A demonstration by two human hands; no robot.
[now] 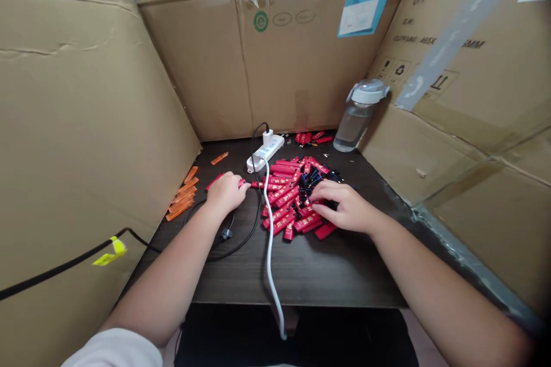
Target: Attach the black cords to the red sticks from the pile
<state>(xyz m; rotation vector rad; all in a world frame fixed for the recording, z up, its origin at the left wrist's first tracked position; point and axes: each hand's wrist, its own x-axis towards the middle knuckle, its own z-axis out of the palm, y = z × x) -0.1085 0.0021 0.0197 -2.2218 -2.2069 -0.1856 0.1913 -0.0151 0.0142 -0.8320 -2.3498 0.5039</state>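
Note:
A heap of slim red packets (282, 198) with gold print lies in the middle of the dark table. Small black and blue pieces (312, 178) are mixed into its right part. My right hand (344, 203) reaches over the heap's right edge, fingers apart and curved, thumb separate; its fingertips are among the pieces. Left of the heap, my left hand (226, 192) is closed, with red showing on both sides of its fingers. It appears to grip a red packet (214, 182), mostly covered by the hand.
Orange strips (183, 198) lie at the left. A white power strip (266, 153) with a plug stands behind the heap; its white cable (270, 258) runs forward over the edge. A black cable (241, 249) loops near my left arm. A water bottle (355, 120) stands back right. Cardboard walls (185, 51) enclose the table.

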